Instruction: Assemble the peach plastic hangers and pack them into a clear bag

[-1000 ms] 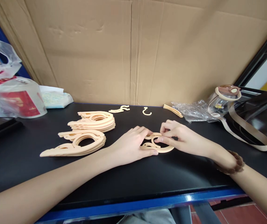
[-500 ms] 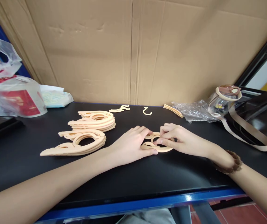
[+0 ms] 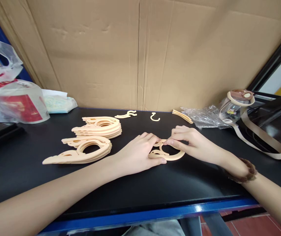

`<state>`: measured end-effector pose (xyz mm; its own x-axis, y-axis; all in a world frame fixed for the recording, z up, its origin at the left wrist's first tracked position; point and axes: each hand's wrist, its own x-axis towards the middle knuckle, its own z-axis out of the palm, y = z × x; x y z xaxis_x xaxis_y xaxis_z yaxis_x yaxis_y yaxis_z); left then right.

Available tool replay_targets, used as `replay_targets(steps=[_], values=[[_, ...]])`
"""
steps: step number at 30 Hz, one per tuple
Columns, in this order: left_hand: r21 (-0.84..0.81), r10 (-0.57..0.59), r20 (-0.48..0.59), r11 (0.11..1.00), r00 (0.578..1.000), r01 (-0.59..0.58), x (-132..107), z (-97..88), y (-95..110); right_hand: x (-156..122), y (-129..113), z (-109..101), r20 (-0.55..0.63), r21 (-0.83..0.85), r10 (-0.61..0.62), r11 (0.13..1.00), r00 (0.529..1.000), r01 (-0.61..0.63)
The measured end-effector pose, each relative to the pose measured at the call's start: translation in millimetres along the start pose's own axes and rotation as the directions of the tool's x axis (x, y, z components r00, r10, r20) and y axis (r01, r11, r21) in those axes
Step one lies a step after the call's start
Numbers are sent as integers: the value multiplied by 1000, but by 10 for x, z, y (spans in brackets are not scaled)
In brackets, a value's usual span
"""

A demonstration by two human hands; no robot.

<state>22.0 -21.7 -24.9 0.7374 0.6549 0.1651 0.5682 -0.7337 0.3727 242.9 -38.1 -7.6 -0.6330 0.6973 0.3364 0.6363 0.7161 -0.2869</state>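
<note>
A flat peach-coloured curved piece (image 3: 170,156) lies on the black table (image 3: 155,186) between both hands. My left hand (image 3: 140,154) rests on its left end, thumb along the near edge and fingers curled over the top. My right hand (image 3: 191,142) pinches the piece's upper middle with fingertips pressed together. To the left lie two stacks of the same curved pieces: a near stack (image 3: 81,152) and a far stack (image 3: 101,126).
Small loose peach parts (image 3: 126,114), a hook (image 3: 154,117) and thin strips (image 3: 182,116) lie at the table's back by a cardboard wall. Clear plastic wrap (image 3: 201,118), a strapped bottle (image 3: 236,105) and a dark bag (image 3: 275,127) sit right. Plastic bags (image 3: 12,101) sit left.
My right hand's fingers have shifted slightly along the top of the curved piece, which has slid a little to the right. My left hand stays put.
</note>
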Motion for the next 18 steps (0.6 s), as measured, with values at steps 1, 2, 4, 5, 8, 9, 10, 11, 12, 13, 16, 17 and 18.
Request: replay_targets(steps=[1,2,4,5,8,9,10,11,12,13,16,17,18], values=[[1,1,-2,1000,1000,-1,-1,-2,3,1,-4,1,-1,-2,-1,1000,1000,1],[0,-1,-4,1000,1000,1,-2,-4,5,2,-8,0,-1,-5,2,1000,1000,-2],[-1,-6,-10,1000,1000,6,0,-8,5,4,-16,-6,-2,-16,7,1000,1000,-7],[7,-6,-15,1000,1000,6,2,-11,5,5,-18,-9,-4,-22,8,1000,1000,-8],[90,-4,-28,996,1000,7,7,-39,21,3,-14,-21,-31,-37,0,999,1000,-1],[134,-3,-29,991,1000,6,5,-57,36,1,-9,-27,-47,-45,-3,999,999,1],[184,-2,-27,983,1000,7,1,-82,57,-3,-2,-33,-67,-54,-6,999,998,2],[238,-1,-25,971,1000,7,-7,-114,83,-7,6,-41,-89,-64,-8,998,996,2],[292,-3,-25,956,1000,10,-17,-155,111,-12,15,-52,-115,-75,-8,997,993,-1],[345,-10,-28,938,1000,19,-30,-206,140,-17,23,-64,-144,-87,-7,996,990,-5],[460,-39,-70,885,997,67,-78,-420,196,-32,44,-113,-222,-115,-4,993,975,-23],[480,-46,-78,874,996,78,-99,-509,196,-36,49,-132,-244,-125,-3,992,970,-29],[491,-60,-78,866,995,91,-121,-604,187,-41,54,-150,-265,-135,-4,990,964,-33]])
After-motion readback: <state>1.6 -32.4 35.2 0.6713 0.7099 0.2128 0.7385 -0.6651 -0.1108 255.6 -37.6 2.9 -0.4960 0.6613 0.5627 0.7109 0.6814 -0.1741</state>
